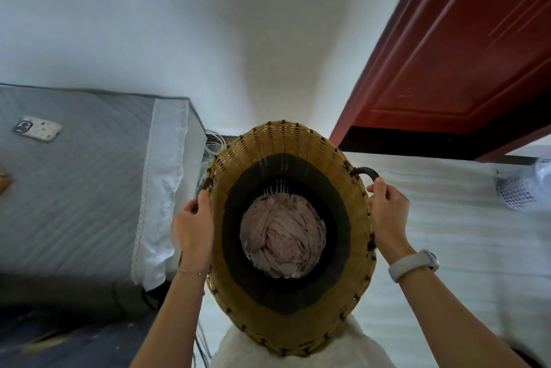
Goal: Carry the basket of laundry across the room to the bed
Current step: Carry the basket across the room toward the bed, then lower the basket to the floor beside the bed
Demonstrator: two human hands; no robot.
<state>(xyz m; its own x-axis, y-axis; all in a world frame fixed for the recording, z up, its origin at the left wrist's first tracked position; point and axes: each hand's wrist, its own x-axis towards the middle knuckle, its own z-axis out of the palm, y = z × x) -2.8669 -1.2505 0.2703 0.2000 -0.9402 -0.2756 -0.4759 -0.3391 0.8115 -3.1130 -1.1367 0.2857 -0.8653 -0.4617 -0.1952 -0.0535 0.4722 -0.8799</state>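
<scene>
While a phone (38, 128) lies on the grey bed (89, 177) at nine o'clock, the woven basket (290, 236) is held at centre. Its dark handles are clasped by the closed left hand (193, 226) and right hand (387, 212). Pink laundry (281, 236) is bundled inside.

Bed (74, 188) left (door (447, 54) right)

Tall woven tan basket (293, 329) with dark inner band, crumpled pink laundry (282, 236) at bottom, beside grey bed (74, 183).
</scene>
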